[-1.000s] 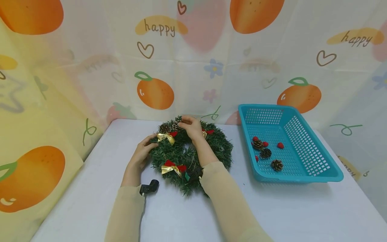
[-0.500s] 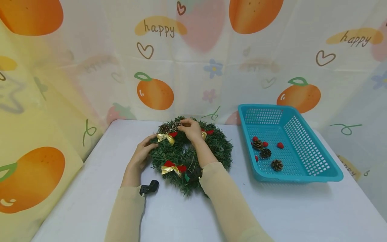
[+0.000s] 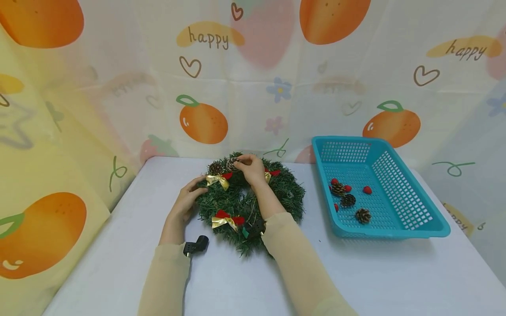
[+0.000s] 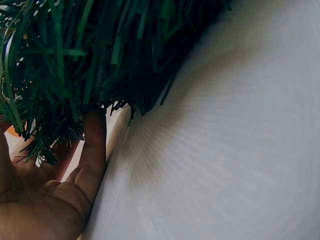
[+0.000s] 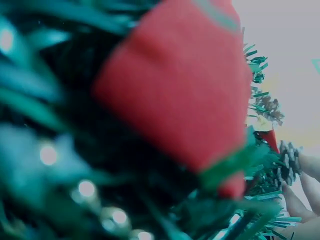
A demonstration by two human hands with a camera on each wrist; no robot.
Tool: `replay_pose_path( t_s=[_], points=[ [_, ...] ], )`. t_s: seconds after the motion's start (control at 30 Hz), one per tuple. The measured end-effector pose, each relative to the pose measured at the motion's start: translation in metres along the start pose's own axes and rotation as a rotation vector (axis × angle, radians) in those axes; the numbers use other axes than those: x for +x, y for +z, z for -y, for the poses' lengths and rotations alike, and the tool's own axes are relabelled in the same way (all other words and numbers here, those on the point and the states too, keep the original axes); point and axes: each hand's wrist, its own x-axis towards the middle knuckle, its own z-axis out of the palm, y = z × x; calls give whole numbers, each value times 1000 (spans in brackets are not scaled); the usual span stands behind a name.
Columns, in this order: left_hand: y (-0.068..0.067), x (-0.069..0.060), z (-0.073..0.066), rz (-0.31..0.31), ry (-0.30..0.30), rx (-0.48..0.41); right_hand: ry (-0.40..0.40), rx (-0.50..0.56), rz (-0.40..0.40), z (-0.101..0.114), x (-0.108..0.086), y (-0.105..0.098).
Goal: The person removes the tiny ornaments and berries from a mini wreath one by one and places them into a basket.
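A green Christmas wreath (image 3: 215, 202) lies on the white table, decorated with gold-and-red bows (image 3: 218, 180). At its left edge my left hand (image 3: 185, 199) holds the wreath, and in the left wrist view the fingers (image 4: 94, 150) reach in against its green strands. Near the wreath's back, my right hand (image 3: 253, 170) pinches a pine cone (image 3: 231, 164) with thumb and fingers. The same pine cone (image 5: 289, 162) shows between the fingertips at the right of the right wrist view. Just left of it, a second pine cone (image 3: 215, 168) sits on the wreath.
On the right stands a blue plastic basket (image 3: 419, 180) with several pine cones (image 3: 363, 215) and red berries (image 3: 367, 190) inside. A printed cloth (image 3: 253, 105) hangs behind the table. A red bow (image 5: 185, 85) blocks much of the right wrist view.
My right hand has shifted only slightly at the pine cone, its fingers drawing a little closer together and lower. The left hand stays at the wreath's edge.
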Motion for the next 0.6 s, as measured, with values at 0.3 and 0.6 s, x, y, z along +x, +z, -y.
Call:
replay_pose_path(
  t_s=[0.3, 0.6],
  points=[
    [1, 1, 1, -26, 2, -18, 14, 165, -62, 9, 0, -5],
    [1, 1, 2, -35, -2, 0, -13, 322, -87, 27, -5, -14]
  ],
)
